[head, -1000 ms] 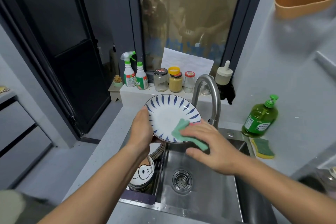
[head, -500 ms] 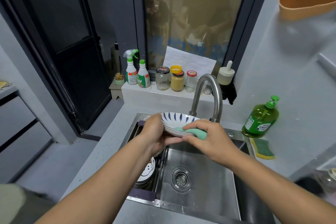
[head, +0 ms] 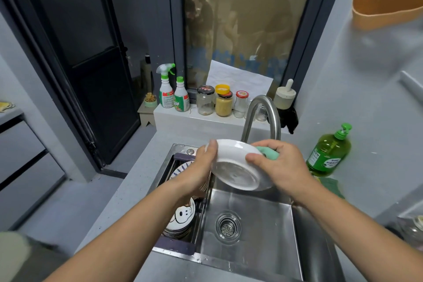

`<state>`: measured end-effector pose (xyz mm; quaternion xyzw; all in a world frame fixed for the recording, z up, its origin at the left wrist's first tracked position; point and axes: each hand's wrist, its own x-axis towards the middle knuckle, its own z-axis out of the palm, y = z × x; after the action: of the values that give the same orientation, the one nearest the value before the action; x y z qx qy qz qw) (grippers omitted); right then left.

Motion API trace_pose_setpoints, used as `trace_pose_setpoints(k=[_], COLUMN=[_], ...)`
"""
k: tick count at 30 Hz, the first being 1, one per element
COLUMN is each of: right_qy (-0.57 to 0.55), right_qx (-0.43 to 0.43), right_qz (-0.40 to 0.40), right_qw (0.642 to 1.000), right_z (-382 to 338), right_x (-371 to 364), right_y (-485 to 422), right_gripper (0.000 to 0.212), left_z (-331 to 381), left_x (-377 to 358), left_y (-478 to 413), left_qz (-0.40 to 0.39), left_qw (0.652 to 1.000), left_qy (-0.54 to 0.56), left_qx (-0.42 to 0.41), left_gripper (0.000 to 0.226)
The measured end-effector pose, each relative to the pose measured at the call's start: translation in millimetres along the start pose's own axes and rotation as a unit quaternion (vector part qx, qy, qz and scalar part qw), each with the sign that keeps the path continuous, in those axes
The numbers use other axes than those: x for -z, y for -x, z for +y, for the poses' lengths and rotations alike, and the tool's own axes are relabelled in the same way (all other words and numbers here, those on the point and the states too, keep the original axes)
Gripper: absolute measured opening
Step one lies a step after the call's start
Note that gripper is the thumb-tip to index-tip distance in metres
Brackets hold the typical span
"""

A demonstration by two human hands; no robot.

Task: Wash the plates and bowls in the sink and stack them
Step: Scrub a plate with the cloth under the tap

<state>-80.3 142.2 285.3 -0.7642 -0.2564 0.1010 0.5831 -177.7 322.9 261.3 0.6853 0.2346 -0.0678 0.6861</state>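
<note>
Over the steel sink (head: 256, 231) I hold a plate (head: 235, 167) tilted so its white underside faces me. My left hand (head: 201, 167) grips its left rim. My right hand (head: 281, 165) holds a green sponge (head: 269, 152) against the plate's far right rim, thumb on the underside. Under my left arm a stack of plates and bowls (head: 180, 220) sits in a dark rack at the sink's left, the top one showing a cartoon face; a blue-striped plate (head: 180, 168) lies behind it.
The curved tap (head: 263, 117) stands right behind the plate. A green soap bottle (head: 328, 152) and a spare sponge (head: 329, 186) sit on the counter at right. Spray bottles (head: 172, 92) and jars (head: 223, 103) line the window ledge. An orange basket (head: 386, 4) hangs upper right.
The plate has been flipped away from me: its striped face showed a second ago, now its white underside does. My right hand with the sponge moved from the face round to the far rim.
</note>
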Motion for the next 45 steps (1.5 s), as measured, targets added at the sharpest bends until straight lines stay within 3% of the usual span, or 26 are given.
trace_pose_setpoints(k=[3, 8, 10, 12, 14, 15, 18, 21, 24, 28, 32, 34, 37, 38, 40, 43, 45], right_qy=[-0.07, -0.271, -0.296, -0.292, -0.234, -0.174, 0.048, 0.239, 0.3, 0.319, 0.207, 0.25, 0.364, 0.365, 0.319, 0.138, 0.031], right_qx=[-0.047, -0.126, -0.141, -0.111, -0.032, 0.015, 0.175, 0.331, 0.361, 0.281, 0.162, 0.204, 0.313, 0.311, 0.269, 0.135, 0.098], right_qz=[0.018, 0.055, 0.116, 0.227, 0.295, 0.292, 0.164, 0.036, -0.017, -0.037, -0.006, 0.001, -0.021, -0.031, -0.032, 0.009, 0.053], right_qw=[0.996, 0.953, 0.938, 0.923, 0.926, 0.94, 0.97, 0.912, 0.883, 0.905, 0.965, 0.947, 0.877, 0.877, 0.908, 0.981, 0.993], right_z=[-1, -5, -5, -3, -7, -9, -10, 3, -3, 7, 30, 18, -2, -5, 3, 25, 33], right_x=[8, 8, 5, 5, 6, 5, -13, -29, -34, -17, -6, -12, -21, -21, -13, -4, -16], right_y=[-7, -18, -21, -26, -26, -25, -18, -16, -24, -36, -29, -33, -49, -54, -56, -39, -24], right_gripper=[0.016, 0.031, 0.022, 0.011, 0.01, 0.014, 0.012, 0.022, 0.028, 0.049, 0.051, 0.05, 0.047, 0.047, 0.048, 0.046, 0.048], left_z=[-15, -21, -20, -20, -22, -22, -18, -13, -9, -9, -11, -11, -5, -4, -1, 2, 5], left_x=[12, 18, 18, 16, 14, 13, 8, 2, -2, 14, 27, 21, 12, 12, 17, 24, 25], left_y=[-12, -23, -22, -21, -21, -21, -22, -22, -24, -27, -29, -30, -32, -33, -32, -31, -30], left_qz=[0.01, 0.022, 0.014, 0.012, 0.009, 0.01, 0.028, 0.028, 0.021, 0.058, 0.074, 0.06, 0.058, 0.068, 0.087, 0.092, 0.092], left_qw=[0.991, 0.967, 0.96, 0.959, 0.961, 0.962, 0.961, 0.957, 0.955, 0.955, 0.954, 0.958, 0.956, 0.954, 0.95, 0.941, 0.93], left_qy=[0.033, 0.141, 0.179, 0.19, 0.18, 0.173, 0.155, 0.14, 0.119, 0.118, 0.149, 0.128, 0.093, 0.098, 0.133, 0.21, 0.263], left_qx=[-0.131, -0.21, -0.213, -0.211, -0.211, -0.212, -0.226, -0.252, -0.269, -0.265, -0.251, -0.249, -0.271, -0.274, -0.269, -0.248, -0.238], left_gripper=[0.066, 0.062, 0.063, 0.062, 0.058, 0.055, 0.045, 0.042, 0.036, 0.043, 0.056, 0.056, 0.053, 0.053, 0.052, 0.055, 0.053])
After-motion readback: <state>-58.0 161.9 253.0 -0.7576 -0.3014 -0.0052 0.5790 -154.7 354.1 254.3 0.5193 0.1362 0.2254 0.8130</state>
